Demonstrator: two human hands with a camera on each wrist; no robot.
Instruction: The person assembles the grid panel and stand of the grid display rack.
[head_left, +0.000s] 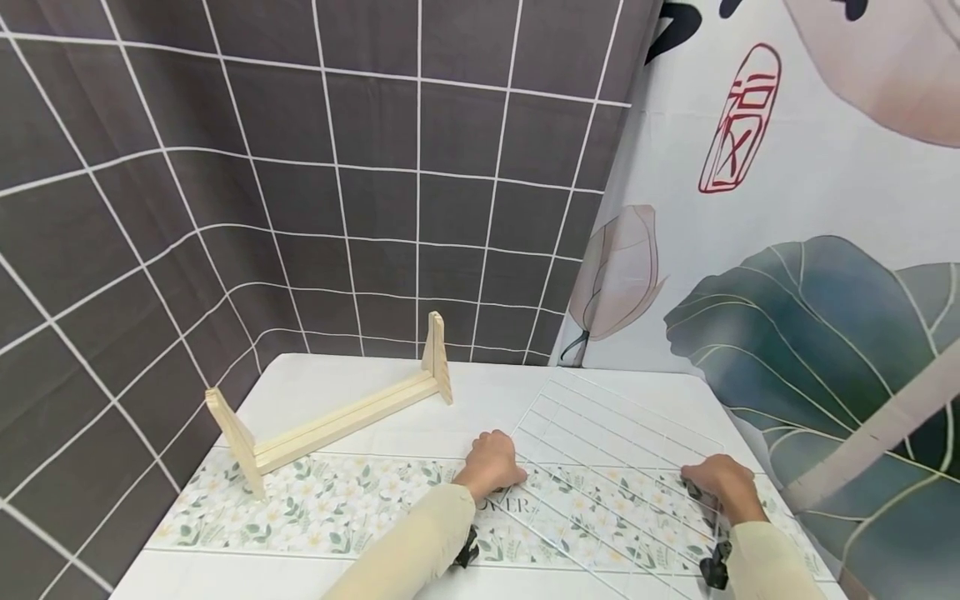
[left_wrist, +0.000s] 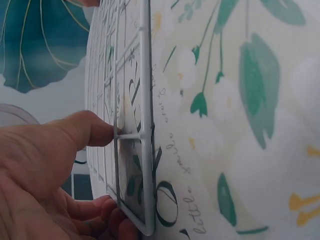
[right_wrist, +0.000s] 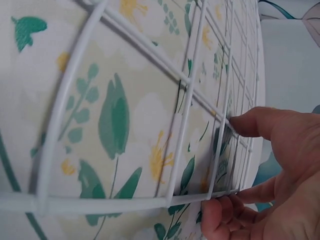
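A white wire grid panel [left_wrist: 146, 100] lies low over the flower-print table cover, slanted in the head view. My left hand [head_left: 492, 463] grips its left edge near a corner; in the left wrist view the thumb is on a wire and the other fingers curl at the outer edge. At the opposite side, my right hand [head_left: 722, 482] holds the right edge, with the thumb against a wire and the fingers bent around the rim in the right wrist view. Pale wooden parts form a stand [head_left: 345, 422], a long bar between two upright end pieces, left of the panel.
The white table [head_left: 300, 375] has a printed floral band [head_left: 330, 508] across it. Behind hangs a dark grey curtain [head_left: 375, 200] with white grid lines; to the right is a leaf-print cloth [head_left: 810, 308]. A pale slanted pole [head_left: 877, 429] stands beyond the table's right edge.
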